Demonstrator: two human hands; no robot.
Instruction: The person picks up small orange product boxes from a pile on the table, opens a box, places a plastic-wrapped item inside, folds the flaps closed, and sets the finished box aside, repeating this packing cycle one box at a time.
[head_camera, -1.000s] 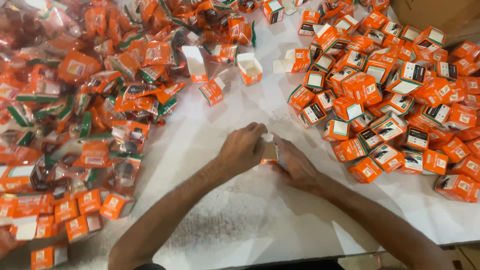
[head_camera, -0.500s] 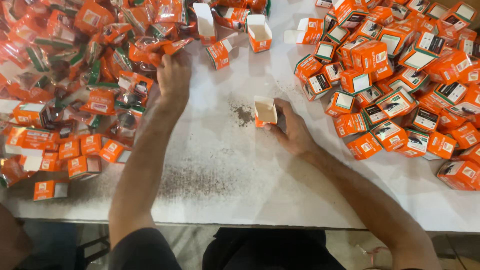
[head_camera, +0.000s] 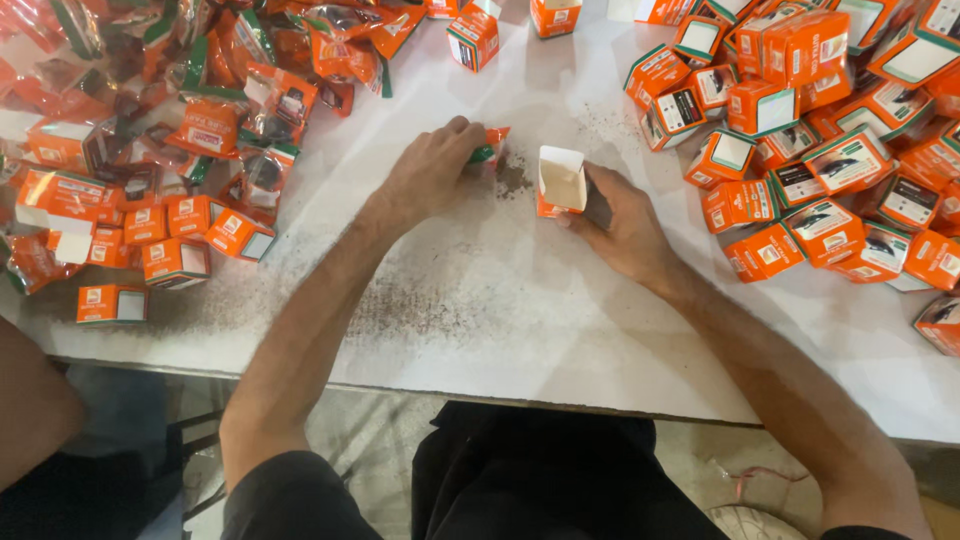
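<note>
The left hand (head_camera: 432, 168) lies on the white table (head_camera: 520, 300), its fingers curled and pinching a small orange and green packet (head_camera: 490, 145) at its 2 o'clock tip. The right hand (head_camera: 622, 225) grips an open orange box (head_camera: 560, 181) from the side, thumb and fingers pressed against its walls; the box stands upright with its white flap up and its mouth open, at the hand's 10 o'clock. Packet and box are near but apart, with a dark smudge (head_camera: 514, 178) on the table between them.

At 9 to 11 o'clock from the hands a heap of packets (head_camera: 200, 90) spreads to the left edge of the view, with a row of small closed boxes (head_camera: 160, 235) along its near side. At 1 to 3 o'clock a pile of boxes (head_camera: 820, 130) reaches the right edge, its nearest box just beside the right hand's knuckles. Two loose boxes (head_camera: 474, 38) stand at 12 o'clock.

Bare table runs from the hands toward 6 o'clock as far as the table's near edge (head_camera: 500, 395), which crosses under both forearms. That strip, scuffed with grey marks, is the widest free room; a narrower lane runs toward 12 o'clock between heap and pile. Another person's arm (head_camera: 30, 410) shows at 8 o'clock, below the table edge.
</note>
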